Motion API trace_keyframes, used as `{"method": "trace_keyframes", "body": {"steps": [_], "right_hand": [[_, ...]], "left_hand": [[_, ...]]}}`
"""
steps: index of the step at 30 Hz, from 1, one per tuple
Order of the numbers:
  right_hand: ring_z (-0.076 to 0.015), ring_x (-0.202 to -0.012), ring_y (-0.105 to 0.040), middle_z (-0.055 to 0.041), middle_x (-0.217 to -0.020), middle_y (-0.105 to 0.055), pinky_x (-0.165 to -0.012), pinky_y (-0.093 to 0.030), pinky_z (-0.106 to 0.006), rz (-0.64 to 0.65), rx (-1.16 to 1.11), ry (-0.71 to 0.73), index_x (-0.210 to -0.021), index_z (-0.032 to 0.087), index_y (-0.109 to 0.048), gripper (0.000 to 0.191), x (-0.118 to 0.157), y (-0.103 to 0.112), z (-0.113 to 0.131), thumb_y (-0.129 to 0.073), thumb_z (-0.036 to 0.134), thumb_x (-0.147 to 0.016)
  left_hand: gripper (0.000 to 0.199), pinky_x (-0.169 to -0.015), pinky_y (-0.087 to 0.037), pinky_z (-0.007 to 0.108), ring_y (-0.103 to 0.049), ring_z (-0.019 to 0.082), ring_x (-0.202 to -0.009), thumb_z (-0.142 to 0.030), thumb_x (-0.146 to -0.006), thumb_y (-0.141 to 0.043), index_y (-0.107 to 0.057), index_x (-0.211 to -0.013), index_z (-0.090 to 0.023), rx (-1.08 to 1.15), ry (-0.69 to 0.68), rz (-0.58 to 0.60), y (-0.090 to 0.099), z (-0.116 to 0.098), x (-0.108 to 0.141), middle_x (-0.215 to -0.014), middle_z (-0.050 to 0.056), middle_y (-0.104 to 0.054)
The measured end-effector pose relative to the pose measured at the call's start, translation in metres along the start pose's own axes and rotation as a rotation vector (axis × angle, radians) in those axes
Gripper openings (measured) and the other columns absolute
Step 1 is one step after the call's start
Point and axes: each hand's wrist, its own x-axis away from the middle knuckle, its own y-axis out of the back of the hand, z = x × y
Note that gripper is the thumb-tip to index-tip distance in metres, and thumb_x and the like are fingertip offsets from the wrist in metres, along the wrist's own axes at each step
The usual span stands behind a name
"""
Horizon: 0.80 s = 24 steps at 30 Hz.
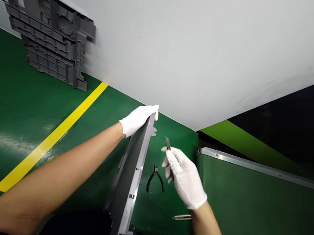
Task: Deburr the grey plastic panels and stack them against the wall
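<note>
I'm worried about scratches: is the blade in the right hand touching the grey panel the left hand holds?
Apart. The head view shows green tabletop between the blade, held by the right hand, and the grey panel.

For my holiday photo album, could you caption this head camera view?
Gloved left hand steadying an upright grey panel, right hand raising a small blade above black-handled pliers.

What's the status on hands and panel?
Left hand gripping upright gray panel at far end. Right hand holding knife, blade clear of panel. Pliers on table between panel and right hand.
</note>
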Motion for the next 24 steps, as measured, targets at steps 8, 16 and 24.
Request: {"method": "trace_keyframes", "body": {"steps": [8, 16, 24], "right_hand": [[-0.0156, -0.062, -0.047, 0.0018, -0.065, -0.054, -0.064, -0.037, -0.031, 0.005, 0.696, 0.274, -0.069, 0.024, -0.053, 0.059, -0.069, 0.014, 0.037, -0.036, 0.067, -0.105], [-0.018, -0.057, -0.048, -0.0004, -0.063, -0.059, -0.057, -0.03, -0.031, -0.022, 1.073, 0.255, -0.071, 0.025, -0.059, 0.065, -0.092, 0.009, 0.06, -0.032, 0.076, -0.102], [-0.0158, -0.052, -0.041, 0.0012, -0.057, -0.051, -0.054, -0.024, -0.031, -0.059, 1.171, 0.363, -0.073, 0.025, -0.061, 0.056, -0.088, 0.011, 0.055, -0.04, 0.067, -0.103]], "left_hand": [[0.051, -0.065, -0.051, 0.036, -0.058, 0.017, -0.06, -0.069, -0.09, -0.06, -0.066, -0.074, -0.021, 0.159, 0.127, 0.129, 0.003, -0.003, -0.003, -0.066, 0.003, -0.059], [0.048, -0.067, -0.051, 0.038, -0.055, 0.017, -0.062, -0.064, -0.089, -0.066, -0.065, -0.071, -0.02, 0.22, 0.113, 0.121, 0.003, -0.008, 0.001, -0.068, 0.004, -0.061], [0.048, -0.069, -0.051, 0.043, -0.054, 0.017, -0.063, -0.064, -0.087, -0.07, -0.067, -0.073, -0.019, 0.238, 0.153, 0.135, 0.0, -0.013, 0.002, -0.066, 0.003, -0.056]]}}
